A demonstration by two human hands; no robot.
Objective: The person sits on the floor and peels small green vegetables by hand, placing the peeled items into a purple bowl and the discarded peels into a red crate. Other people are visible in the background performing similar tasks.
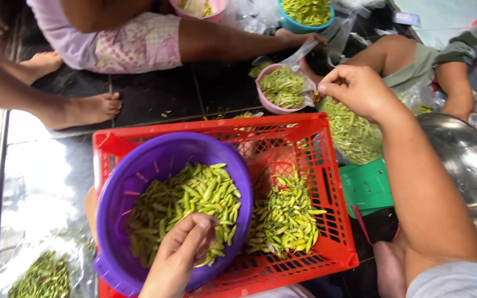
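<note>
From the head view I see my left hand down in the purple basin, fingers curled narrow and resting on the heap of green chillies inside it; whether it pinches one I cannot tell. The basin sits tilted in the left half of a red plastic crate, and a second pile of yellow-green chillies lies loose on the crate floor just beside the basin.

My right hand is raised beyond the crate's far right corner, fingertips pinched together on something too small to make out. Under it lies a clear bag of chillies. Near it stands a pink bowl of chillies, and a steel bowl sits at the right edge. Another person's bare feet rest on the dark floor beyond the crate.
</note>
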